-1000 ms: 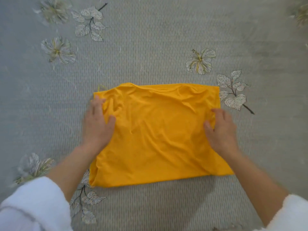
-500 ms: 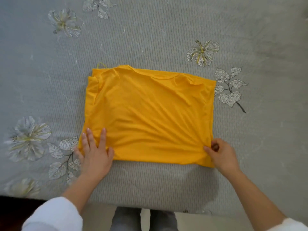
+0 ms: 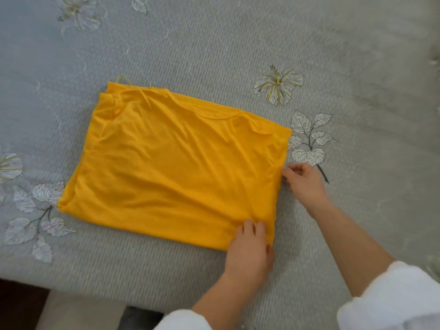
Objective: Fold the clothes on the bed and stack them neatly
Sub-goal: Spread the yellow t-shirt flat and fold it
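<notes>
A yellow shirt [image 3: 176, 163] lies folded into a rough rectangle on the grey bed cover [image 3: 238, 44], neckline along its far edge. My left hand [image 3: 250, 251] rests at the shirt's near right corner, fingers on the fabric. My right hand [image 3: 304, 179] sits at the shirt's right edge, with its fingertips pinching the hem. Whether the left hand grips the cloth or only presses it is unclear.
The bed cover carries printed flowers [image 3: 278, 85] and leaves [image 3: 309, 139] around the shirt. The bed's near edge [image 3: 83, 284] runs along the bottom left, with floor below it. White sleeves [image 3: 390, 301] cover both my forearms low in view.
My left hand has moved from the shirt's near left corner across to its near right corner. My right hand has moved up along the right edge. The view has shifted.
</notes>
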The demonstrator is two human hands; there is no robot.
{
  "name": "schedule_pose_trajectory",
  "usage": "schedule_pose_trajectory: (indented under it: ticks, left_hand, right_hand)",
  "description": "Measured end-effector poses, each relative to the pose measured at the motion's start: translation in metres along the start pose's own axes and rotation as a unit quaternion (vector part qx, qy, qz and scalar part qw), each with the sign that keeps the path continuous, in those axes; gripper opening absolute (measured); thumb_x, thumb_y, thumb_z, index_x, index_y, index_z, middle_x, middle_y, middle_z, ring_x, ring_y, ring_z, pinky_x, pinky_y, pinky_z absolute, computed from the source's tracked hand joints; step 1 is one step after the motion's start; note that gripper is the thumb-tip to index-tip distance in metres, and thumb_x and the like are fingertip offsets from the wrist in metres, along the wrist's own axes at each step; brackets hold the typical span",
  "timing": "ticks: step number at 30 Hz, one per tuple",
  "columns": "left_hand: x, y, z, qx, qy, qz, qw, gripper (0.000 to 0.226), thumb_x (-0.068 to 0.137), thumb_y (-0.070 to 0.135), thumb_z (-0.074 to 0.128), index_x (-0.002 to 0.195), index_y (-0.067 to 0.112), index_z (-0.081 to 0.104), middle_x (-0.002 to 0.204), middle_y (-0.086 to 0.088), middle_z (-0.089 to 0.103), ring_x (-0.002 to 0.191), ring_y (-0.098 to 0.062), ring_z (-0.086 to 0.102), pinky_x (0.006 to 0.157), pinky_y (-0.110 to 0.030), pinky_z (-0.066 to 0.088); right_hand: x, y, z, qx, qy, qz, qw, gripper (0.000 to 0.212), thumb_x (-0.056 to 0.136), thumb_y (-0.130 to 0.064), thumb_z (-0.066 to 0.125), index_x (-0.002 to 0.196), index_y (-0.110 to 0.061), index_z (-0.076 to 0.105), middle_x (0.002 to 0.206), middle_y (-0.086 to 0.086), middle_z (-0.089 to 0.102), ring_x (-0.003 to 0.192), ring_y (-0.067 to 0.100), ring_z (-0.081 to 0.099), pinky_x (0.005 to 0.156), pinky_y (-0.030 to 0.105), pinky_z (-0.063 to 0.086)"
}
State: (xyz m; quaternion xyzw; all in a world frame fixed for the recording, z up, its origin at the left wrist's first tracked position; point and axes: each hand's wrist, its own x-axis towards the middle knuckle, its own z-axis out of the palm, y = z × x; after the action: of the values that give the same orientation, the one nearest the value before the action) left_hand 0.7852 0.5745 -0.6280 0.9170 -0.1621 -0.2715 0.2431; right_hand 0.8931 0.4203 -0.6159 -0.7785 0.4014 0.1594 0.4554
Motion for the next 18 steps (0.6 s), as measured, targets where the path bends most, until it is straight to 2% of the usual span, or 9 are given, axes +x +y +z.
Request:
schedule_pose_trajectory:
  ticks: [2, 4, 8, 10, 12, 14, 15, 16, 18]
  left_hand:
    - [0.013, 0.012, 0.009, 0.012, -0.008, -0.044, 0.999, 0.064, 0.038, 0.051, 0.082, 0.086, 0.023, 0.050, 0.072, -0.001, 0.053, 0.057, -0.019, 0.054, 0.036, -0.026, 0.032]
    - [0.021, 0.019, 0.015, 0.004, -0.030, -0.088, 0.996, 0.075, 0.029, 0.049, 0.085, 0.086, 0.021, 0.045, 0.070, -0.005, 0.050, 0.052, -0.022, 0.050, 0.035, -0.026, 0.022]
    - [0.028, 0.024, 0.020, 0.024, -0.018, -0.097, 0.995, 0.066, 0.040, 0.030, 0.088, 0.086, 0.017, 0.043, 0.065, -0.008, 0.050, 0.046, -0.020, 0.047, 0.035, -0.022, 0.017]
    - [0.029, 0.023, 0.019, 0.010, -0.022, -0.096, 0.995, 0.067, 0.038, 0.023, 0.089, 0.083, 0.017, 0.039, 0.058, -0.005, 0.051, 0.039, -0.016, 0.048, 0.032, -0.018, 0.018]
    - [0.023, 0.014, 0.005, 0.011, -0.063, -0.088, 0.994, 0.070, 0.037, 0.023, 0.089, 0.087, 0.017, 0.039, 0.058, -0.004, 0.057, 0.039, -0.017, 0.055, 0.031, -0.020, 0.026]
    - [0.024, -0.002, -0.011, -0.039, -0.058, -0.110, 0.991, 0.047, 0.070, 0.019, 0.074, 0.104, 0.014, 0.043, 0.085, -0.012, 0.066, 0.072, -0.029, 0.067, 0.049, -0.032, 0.036]
    - [0.021, -0.012, -0.016, -0.089, -0.067, -0.109, 0.988, 0.034, 0.082, 0.017, 0.060, 0.110, 0.014, 0.043, 0.097, -0.014, 0.065, 0.087, -0.034, 0.064, 0.058, -0.036, 0.034]
    - [0.017, -0.025, -0.021, -0.159, -0.069, -0.111, 0.979, 0.028, 0.084, 0.016, 0.053, 0.111, 0.014, 0.046, 0.099, -0.015, 0.065, 0.092, -0.035, 0.061, 0.062, -0.037, 0.033]
    - [0.005, -0.051, -0.041, -0.259, -0.028, -0.111, 0.959, 0.024, 0.075, 0.020, 0.051, 0.099, 0.020, 0.052, 0.081, -0.006, 0.063, 0.080, -0.028, 0.058, 0.062, -0.035, 0.032]
  right_hand:
    - [0.016, -0.015, 0.003, -0.007, -0.011, -0.008, 1.000, 0.045, 0.085, -0.032, 0.070, 0.119, -0.009, 0.053, 0.112, 0.006, 0.061, 0.097, 0.021, 0.060, 0.082, 0.037, 0.051]
    - [0.028, -0.023, 0.009, -0.010, -0.008, -0.005, 1.000, 0.062, 0.081, -0.031, 0.075, 0.129, -0.008, 0.044, 0.116, 0.006, 0.055, 0.102, 0.022, 0.056, 0.084, 0.037, 0.048]
    - [0.044, -0.032, 0.026, -0.010, 0.056, 0.003, 0.998, 0.085, 0.073, -0.029, 0.081, 0.139, -0.008, 0.032, 0.134, 0.012, 0.043, 0.114, 0.028, 0.050, 0.090, 0.040, 0.044]
    - [0.047, -0.035, 0.033, 0.000, 0.074, 0.024, 0.997, 0.084, 0.073, -0.021, 0.081, 0.139, -0.008, 0.031, 0.135, 0.014, 0.042, 0.115, 0.031, 0.050, 0.092, 0.042, 0.044]
    - [0.046, -0.042, 0.036, 0.037, 0.078, 0.044, 0.995, 0.073, 0.074, -0.012, 0.077, 0.134, -0.008, 0.036, 0.123, 0.013, 0.049, 0.104, 0.028, 0.052, 0.085, 0.040, 0.046]
    - [0.040, -0.053, 0.039, 0.109, 0.075, 0.064, 0.989, 0.062, 0.073, -0.006, 0.072, 0.128, -0.008, 0.043, 0.113, 0.011, 0.052, 0.091, 0.023, 0.054, 0.070, 0.036, 0.047]
    - [0.035, -0.060, 0.041, 0.139, 0.075, 0.065, 0.985, 0.060, 0.074, -0.004, 0.069, 0.128, -0.009, 0.044, 0.111, 0.010, 0.051, 0.085, 0.020, 0.053, 0.065, 0.033, 0.046]
    - [0.030, -0.066, 0.043, 0.149, 0.080, 0.055, 0.984, 0.059, 0.075, -0.003, 0.068, 0.129, -0.010, 0.043, 0.110, 0.008, 0.049, 0.082, 0.017, 0.051, 0.064, 0.032, 0.044]
    - [0.017, -0.082, 0.051, 0.109, 0.094, 0.006, 0.990, 0.063, 0.078, -0.004, 0.065, 0.133, -0.014, 0.037, 0.105, 0.005, 0.046, 0.081, 0.015, 0.048, 0.068, 0.033, 0.043]
